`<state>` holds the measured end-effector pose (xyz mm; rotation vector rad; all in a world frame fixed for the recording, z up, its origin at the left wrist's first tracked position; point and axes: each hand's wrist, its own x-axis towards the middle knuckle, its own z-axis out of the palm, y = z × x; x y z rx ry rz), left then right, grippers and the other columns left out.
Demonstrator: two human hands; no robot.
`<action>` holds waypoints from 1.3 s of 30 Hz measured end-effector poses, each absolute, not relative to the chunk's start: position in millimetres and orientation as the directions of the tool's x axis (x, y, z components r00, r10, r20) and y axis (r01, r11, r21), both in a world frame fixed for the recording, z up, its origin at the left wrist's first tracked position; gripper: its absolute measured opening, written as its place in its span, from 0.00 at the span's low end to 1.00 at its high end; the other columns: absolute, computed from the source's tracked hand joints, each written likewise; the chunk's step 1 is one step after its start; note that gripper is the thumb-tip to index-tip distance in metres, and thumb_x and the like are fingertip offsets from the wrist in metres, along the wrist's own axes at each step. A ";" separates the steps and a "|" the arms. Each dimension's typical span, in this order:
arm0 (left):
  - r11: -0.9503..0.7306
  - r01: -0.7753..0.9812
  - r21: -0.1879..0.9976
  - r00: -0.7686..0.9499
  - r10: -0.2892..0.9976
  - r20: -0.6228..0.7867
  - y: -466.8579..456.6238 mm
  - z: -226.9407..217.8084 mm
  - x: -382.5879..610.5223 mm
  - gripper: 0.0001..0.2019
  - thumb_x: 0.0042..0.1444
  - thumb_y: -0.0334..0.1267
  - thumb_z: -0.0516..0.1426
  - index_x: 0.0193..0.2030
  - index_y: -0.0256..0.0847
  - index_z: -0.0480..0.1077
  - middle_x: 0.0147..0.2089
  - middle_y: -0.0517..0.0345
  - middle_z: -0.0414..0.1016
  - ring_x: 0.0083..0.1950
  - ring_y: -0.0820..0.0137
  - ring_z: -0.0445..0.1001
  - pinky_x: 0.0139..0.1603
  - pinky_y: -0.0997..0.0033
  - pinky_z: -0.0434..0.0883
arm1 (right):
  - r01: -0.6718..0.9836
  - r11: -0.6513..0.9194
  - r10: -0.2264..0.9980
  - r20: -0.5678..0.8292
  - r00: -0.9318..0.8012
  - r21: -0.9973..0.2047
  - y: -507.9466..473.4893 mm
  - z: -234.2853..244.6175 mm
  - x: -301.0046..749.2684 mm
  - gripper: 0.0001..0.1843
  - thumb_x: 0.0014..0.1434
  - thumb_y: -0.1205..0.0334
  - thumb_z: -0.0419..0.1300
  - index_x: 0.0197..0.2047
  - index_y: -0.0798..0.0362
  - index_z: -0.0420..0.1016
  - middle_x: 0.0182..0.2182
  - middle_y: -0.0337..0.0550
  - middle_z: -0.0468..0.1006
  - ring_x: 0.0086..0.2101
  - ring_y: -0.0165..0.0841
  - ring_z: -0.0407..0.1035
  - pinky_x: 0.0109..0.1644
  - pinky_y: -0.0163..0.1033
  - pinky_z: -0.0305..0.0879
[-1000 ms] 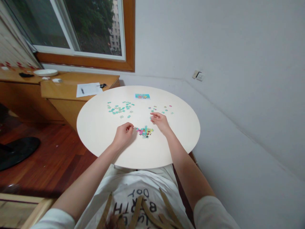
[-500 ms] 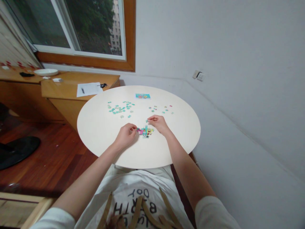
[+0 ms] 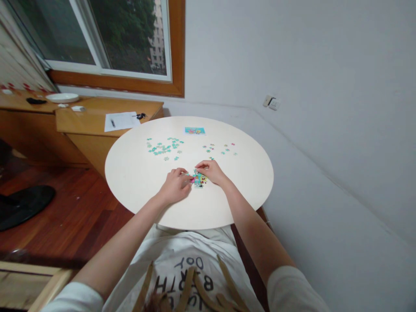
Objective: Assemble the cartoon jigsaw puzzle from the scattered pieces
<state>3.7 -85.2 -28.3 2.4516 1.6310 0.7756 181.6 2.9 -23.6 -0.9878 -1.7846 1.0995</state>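
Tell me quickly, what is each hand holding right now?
Left hand: over the left side of the partly joined puzzle; grip cannot be told.
Right hand: at the puzzle's far edge; whether it pinches anything cannot be told.

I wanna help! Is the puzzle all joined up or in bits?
Partly joined: a connected patch lies by the left hand and right hand; loose pieces lie scattered farther back.

Centre of frame: left hand (image 3: 176, 186) on the left side of a partly joined puzzle (image 3: 199, 180); right hand (image 3: 212, 172) at its top edge, grip unclear. Above, left of centre: loose teal pieces (image 3: 164, 150). Above, right of centre: smaller scatter (image 3: 223, 152). Near far edge of white table (image 3: 247, 182): picture card (image 3: 195, 131). Upper left: window (image 3: 123, 34), paper sheet (image 3: 122, 121), white dish (image 3: 63, 98).
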 end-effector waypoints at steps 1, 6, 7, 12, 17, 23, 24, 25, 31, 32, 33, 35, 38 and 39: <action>-0.421 0.837 0.350 0.298 0.886 0.356 -85.2 -28.2 3.8 0.16 0.54 0.37 0.55 0.49 0.45 0.76 0.51 0.48 0.68 0.51 0.57 0.67 0.54 0.51 0.64 | 0.216 0.324 0.898 0.227 -0.377 -0.921 2.7 -23.8 181.2 0.03 0.42 0.65 0.66 0.25 0.54 0.77 0.24 0.39 0.79 0.28 0.31 0.71 0.38 0.38 0.67; -0.420 0.835 0.356 0.295 0.887 0.355 -86.0 -26.8 4.8 0.16 0.54 0.37 0.54 0.49 0.44 0.76 0.51 0.47 0.68 0.51 0.56 0.67 0.54 0.51 0.64 | 0.251 0.331 0.895 0.219 -0.388 -0.910 2.2 -24.2 181.2 0.02 0.43 0.66 0.66 0.24 0.54 0.77 0.22 0.38 0.78 0.27 0.30 0.70 0.37 0.38 0.67; -0.420 0.833 0.360 0.296 0.888 0.352 -86.2 -26.5 5.0 0.16 0.55 0.37 0.54 0.49 0.44 0.76 0.51 0.47 0.68 0.51 0.56 0.67 0.54 0.51 0.64 | 0.257 0.330 0.896 0.215 -0.389 -0.908 2.1 -24.1 181.3 0.02 0.43 0.66 0.66 0.24 0.54 0.77 0.22 0.39 0.78 0.27 0.30 0.70 0.37 0.38 0.67; -0.409 0.837 0.364 0.288 0.895 0.342 -86.7 -25.2 5.2 0.16 0.54 0.37 0.54 0.49 0.44 0.76 0.51 0.47 0.68 0.50 0.56 0.67 0.54 0.51 0.64 | 0.284 0.330 0.898 0.207 -0.390 -0.900 1.9 -23.8 181.4 0.01 0.44 0.68 0.65 0.23 0.54 0.77 0.22 0.39 0.78 0.27 0.30 0.70 0.36 0.38 0.67; -0.416 0.838 0.353 0.294 0.889 0.351 -86.3 -25.9 4.6 0.16 0.55 0.37 0.54 0.49 0.44 0.76 0.50 0.48 0.68 0.50 0.57 0.67 0.53 0.52 0.64 | 0.318 0.369 0.886 0.227 -0.405 -0.873 4.0 -26.9 180.6 0.01 0.46 0.68 0.64 0.25 0.54 0.77 0.24 0.38 0.78 0.28 0.30 0.71 0.39 0.38 0.67; -0.412 0.844 0.342 0.298 0.892 0.340 -85.6 -26.5 4.4 0.17 0.55 0.38 0.53 0.49 0.43 0.76 0.50 0.47 0.69 0.49 0.57 0.67 0.53 0.53 0.65 | 0.427 0.448 0.868 0.268 -0.418 -0.785 8.4 -33.2 180.9 0.02 0.49 0.69 0.63 0.29 0.54 0.78 0.32 0.40 0.77 0.34 0.29 0.71 0.45 0.38 0.67; -0.414 0.844 0.341 0.298 0.891 0.342 -85.6 -26.5 4.5 0.17 0.55 0.38 0.53 0.49 0.43 0.76 0.49 0.47 0.69 0.49 0.57 0.67 0.53 0.53 0.65 | 0.451 0.455 0.867 0.267 -0.420 -0.768 8.8 -34.0 181.2 0.02 0.50 0.68 0.63 0.30 0.54 0.78 0.33 0.41 0.76 0.34 0.29 0.71 0.46 0.38 0.67; -0.416 0.844 0.340 0.298 0.889 0.347 -85.6 -26.5 4.7 0.17 0.55 0.38 0.53 0.49 0.44 0.76 0.49 0.48 0.69 0.49 0.58 0.67 0.52 0.53 0.65 | 0.475 0.461 0.867 0.266 -0.422 -0.749 9.2 -34.7 181.6 0.02 0.50 0.68 0.64 0.30 0.53 0.78 0.34 0.41 0.76 0.35 0.29 0.71 0.47 0.39 0.67; -0.419 0.842 0.340 0.299 0.887 0.353 -86.3 -25.5 5.6 0.16 0.56 0.37 0.53 0.49 0.44 0.76 0.49 0.48 0.70 0.48 0.58 0.68 0.52 0.53 0.65 | 0.526 0.489 0.859 0.280 -0.427 -0.696 9.8 -35.1 183.0 0.02 0.50 0.65 0.66 0.30 0.52 0.78 0.37 0.42 0.74 0.37 0.31 0.71 0.50 0.43 0.65; -0.420 0.842 0.339 0.299 0.886 0.354 -86.3 -25.5 5.6 0.16 0.56 0.38 0.53 0.49 0.44 0.76 0.49 0.48 0.70 0.48 0.58 0.68 0.52 0.52 0.65 | 0.522 0.490 0.859 0.287 -0.423 -0.698 9.7 -35.1 183.0 0.03 0.49 0.65 0.66 0.31 0.52 0.77 0.38 0.42 0.74 0.38 0.31 0.71 0.51 0.43 0.65; -0.421 0.842 0.338 0.300 0.885 0.356 -86.2 -25.4 5.5 0.16 0.56 0.38 0.53 0.49 0.44 0.76 0.49 0.48 0.70 0.48 0.58 0.68 0.52 0.52 0.65 | 0.519 0.492 0.859 0.294 -0.419 -0.699 9.7 -35.3 182.9 0.04 0.49 0.65 0.66 0.31 0.51 0.77 0.39 0.42 0.74 0.38 0.31 0.71 0.51 0.44 0.64; -0.424 0.842 0.334 0.301 0.883 0.361 -86.1 -25.5 5.3 0.15 0.56 0.38 0.53 0.48 0.44 0.76 0.49 0.48 0.70 0.49 0.58 0.68 0.52 0.53 0.65 | 0.513 0.489 0.862 0.301 -0.408 -0.706 10.1 -36.3 182.6 0.07 0.47 0.67 0.66 0.32 0.51 0.76 0.39 0.41 0.73 0.38 0.32 0.71 0.52 0.45 0.63; -0.430 0.842 0.325 0.307 0.879 0.366 -85.9 -25.9 5.2 0.15 0.56 0.38 0.53 0.49 0.44 0.76 0.49 0.48 0.70 0.49 0.58 0.68 0.52 0.53 0.65 | 0.483 0.473 0.871 0.309 -0.382 -0.737 12.3 -39.0 182.3 0.10 0.46 0.69 0.65 0.34 0.50 0.73 0.38 0.38 0.72 0.38 0.31 0.70 0.52 0.45 0.63; -0.431 0.842 0.324 0.308 0.878 0.366 -86.0 -25.9 5.3 0.15 0.57 0.38 0.53 0.49 0.44 0.75 0.49 0.48 0.70 0.49 0.58 0.67 0.52 0.53 0.65 | 0.464 0.464 0.877 0.315 -0.364 -0.755 13.5 -40.0 182.4 0.09 0.47 0.69 0.64 0.34 0.51 0.72 0.37 0.38 0.72 0.38 0.31 0.70 0.52 0.45 0.63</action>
